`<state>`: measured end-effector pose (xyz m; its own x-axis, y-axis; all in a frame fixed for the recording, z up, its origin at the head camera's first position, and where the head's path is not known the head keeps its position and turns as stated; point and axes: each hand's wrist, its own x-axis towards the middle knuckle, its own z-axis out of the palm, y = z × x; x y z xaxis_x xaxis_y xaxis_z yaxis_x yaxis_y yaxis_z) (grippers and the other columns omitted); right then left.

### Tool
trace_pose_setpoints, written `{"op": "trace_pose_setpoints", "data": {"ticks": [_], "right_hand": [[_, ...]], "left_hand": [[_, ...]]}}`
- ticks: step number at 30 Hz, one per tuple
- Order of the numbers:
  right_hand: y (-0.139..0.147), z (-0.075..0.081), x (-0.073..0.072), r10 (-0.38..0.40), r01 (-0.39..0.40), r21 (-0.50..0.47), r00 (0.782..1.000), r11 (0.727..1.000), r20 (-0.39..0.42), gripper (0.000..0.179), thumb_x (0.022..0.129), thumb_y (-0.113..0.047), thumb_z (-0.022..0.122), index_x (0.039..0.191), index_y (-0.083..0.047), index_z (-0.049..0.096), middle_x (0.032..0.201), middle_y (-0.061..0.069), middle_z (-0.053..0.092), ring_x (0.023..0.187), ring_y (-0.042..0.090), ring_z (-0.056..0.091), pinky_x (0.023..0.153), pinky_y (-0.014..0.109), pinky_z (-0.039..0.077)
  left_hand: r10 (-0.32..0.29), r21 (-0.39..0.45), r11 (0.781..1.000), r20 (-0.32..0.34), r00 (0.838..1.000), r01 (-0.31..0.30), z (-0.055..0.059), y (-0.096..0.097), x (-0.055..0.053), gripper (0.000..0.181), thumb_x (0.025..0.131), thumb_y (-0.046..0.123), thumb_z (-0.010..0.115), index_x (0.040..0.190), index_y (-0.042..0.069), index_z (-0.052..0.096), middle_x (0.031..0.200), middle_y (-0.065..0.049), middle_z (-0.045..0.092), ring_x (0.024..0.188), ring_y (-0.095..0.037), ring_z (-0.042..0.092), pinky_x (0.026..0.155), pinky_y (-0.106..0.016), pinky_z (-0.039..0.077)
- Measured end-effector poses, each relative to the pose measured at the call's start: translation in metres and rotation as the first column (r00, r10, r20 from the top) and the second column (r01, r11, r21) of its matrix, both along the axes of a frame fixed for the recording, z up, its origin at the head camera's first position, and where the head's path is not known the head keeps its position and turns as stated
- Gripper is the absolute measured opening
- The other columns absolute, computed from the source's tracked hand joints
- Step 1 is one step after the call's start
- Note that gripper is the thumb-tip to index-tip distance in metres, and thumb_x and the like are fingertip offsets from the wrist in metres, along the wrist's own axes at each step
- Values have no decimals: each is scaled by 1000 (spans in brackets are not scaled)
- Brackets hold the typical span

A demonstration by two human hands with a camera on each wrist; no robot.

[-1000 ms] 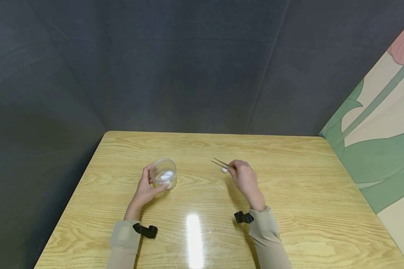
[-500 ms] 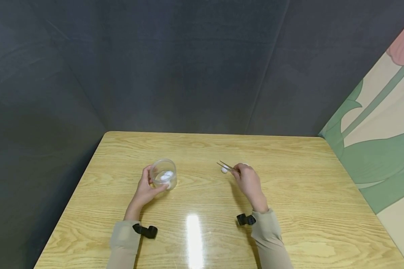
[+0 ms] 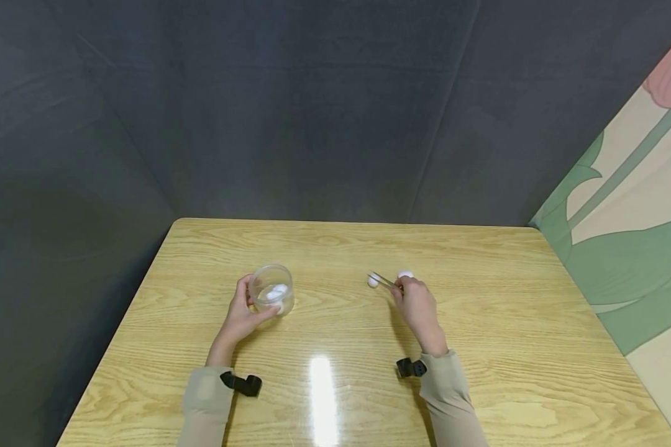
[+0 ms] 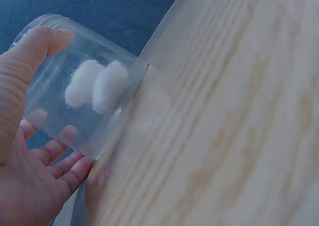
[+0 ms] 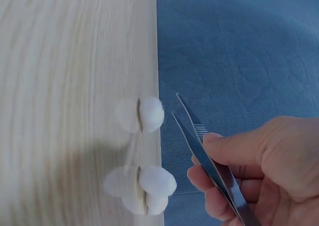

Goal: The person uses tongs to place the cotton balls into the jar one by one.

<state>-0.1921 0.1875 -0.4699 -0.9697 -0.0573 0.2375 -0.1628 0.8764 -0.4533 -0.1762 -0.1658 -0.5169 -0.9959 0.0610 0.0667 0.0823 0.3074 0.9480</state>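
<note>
Tweezers (image 3: 386, 281) pinched between thumb and fingers of right hand (image 3: 419, 313), tips parted, nothing gripped between them. Lone ball (image 3: 373, 280) lying on table (image 3: 330, 248) by tips; contact cannot be told. More balls (image 5: 157, 181) just right, partly hidden by hand in head view. Clear cup (image 3: 271, 279) at left held by curved left hand (image 3: 243, 320); at least 2 cotton balls (image 4: 110, 87) contained. Far side backed by dark curtain (image 3: 313, 112).

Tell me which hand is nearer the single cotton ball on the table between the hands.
Right. The right hand is just right of the cotton ball, holding tweezers; the left hand is farther off on its left, around the clear container.
</note>
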Motion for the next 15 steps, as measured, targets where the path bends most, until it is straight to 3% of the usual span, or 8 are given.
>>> {"op": "trace_pose_setpoints", "data": {"ticks": [4,15], "right_hand": [[0,0,1,-10,10,17,1000,1000,17,13,83,-7,70,88,3,64,81,16,65,70,31,60,57,41,48],[1,-4,1,-14,13,23,999,1000,53,13,83,-9,70,86,2,64,77,14,64,65,26,57,53,36,46]], "left_hand": [[3,19,1000,-7,1000,-3,-5,-2,-2,82,74,12,79,138,11,28,127,-18,45,104,-30,46,80,-38,39],[1,23,1000,12,1000,-2,-1,-1,-1,82,74,10,79,137,11,28,130,-17,43,106,-31,45,83,-40,38]]}}
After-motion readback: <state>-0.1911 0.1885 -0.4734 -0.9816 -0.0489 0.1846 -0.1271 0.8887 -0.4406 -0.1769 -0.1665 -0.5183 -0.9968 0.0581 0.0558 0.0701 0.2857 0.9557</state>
